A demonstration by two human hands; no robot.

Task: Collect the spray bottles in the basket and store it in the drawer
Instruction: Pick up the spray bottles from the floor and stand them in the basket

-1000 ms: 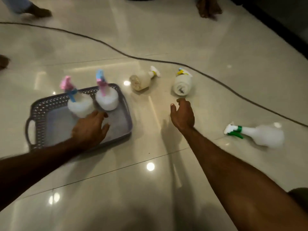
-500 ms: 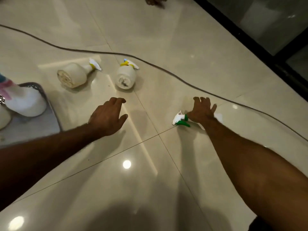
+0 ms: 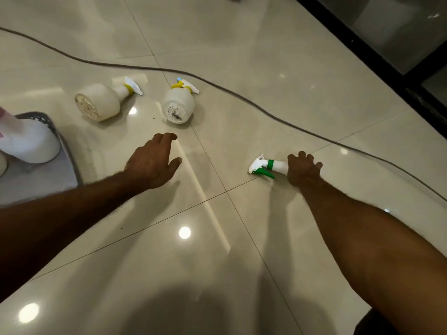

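A white spray bottle with a green trigger [image 3: 268, 166] lies on the tiled floor, and my right hand [image 3: 303, 169] is closed around its body. My left hand [image 3: 154, 160] hovers over the floor with fingers spread, holding nothing. Beyond it lie two white spray bottles with yellow collars, one on the left [image 3: 100, 102] and one on the right [image 3: 179, 103], both on their sides. At the left edge stands the grey basket [image 3: 61, 141] with a white bottle [image 3: 29, 143] upright inside; the frame cuts off most of the basket.
A dark cable [image 3: 242, 96] runs across the floor behind the bottles and off to the right. A black door or window frame [image 3: 377, 61] borders the floor at the upper right. Ceiling lights reflect on the glossy tiles.
My right hand reached right and closed on the green-trigger bottle. My left hand left the basket and came out over the floor. The view swung right, so the basket slid to the left edge.
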